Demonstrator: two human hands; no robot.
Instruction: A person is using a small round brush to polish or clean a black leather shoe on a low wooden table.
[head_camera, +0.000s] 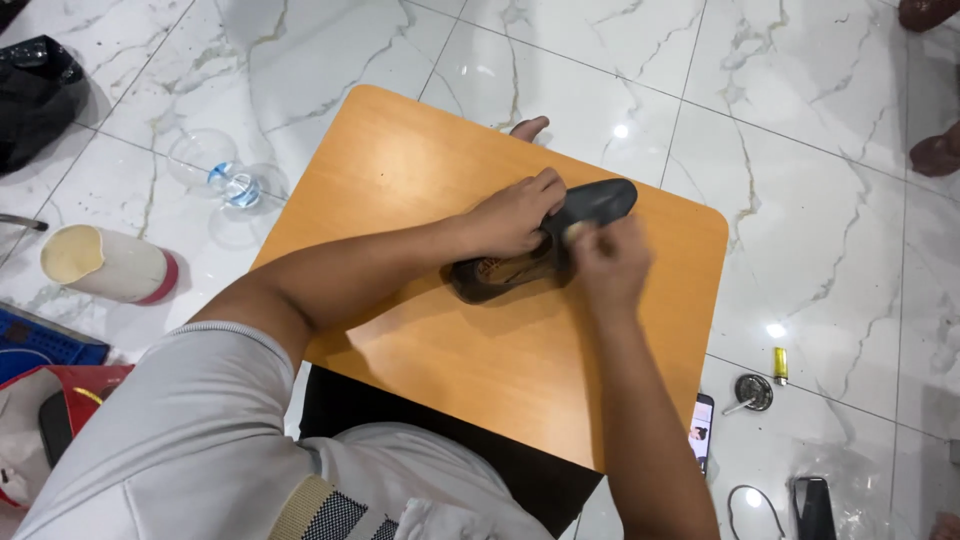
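A white cylindrical container (105, 265) with a red end is seen lying on the marble floor (800, 200). A dark shoe (545, 240) on the smooth orange table (450, 350) is gripped by the left hand (515, 215); the blurred right hand (610, 265) is closed on a small pale object at the shoe, which cannot be identified.

On a rounded orange wooden board (480, 370), the left hand (515, 215) steadies a dark leather shoe (545, 240) while the blurred right hand (610, 262) presses against it.

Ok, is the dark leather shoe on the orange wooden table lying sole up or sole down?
Tipped, sole showing: the dark leather shoe lies across the orange wooden table, smooth black sole facing the camera.
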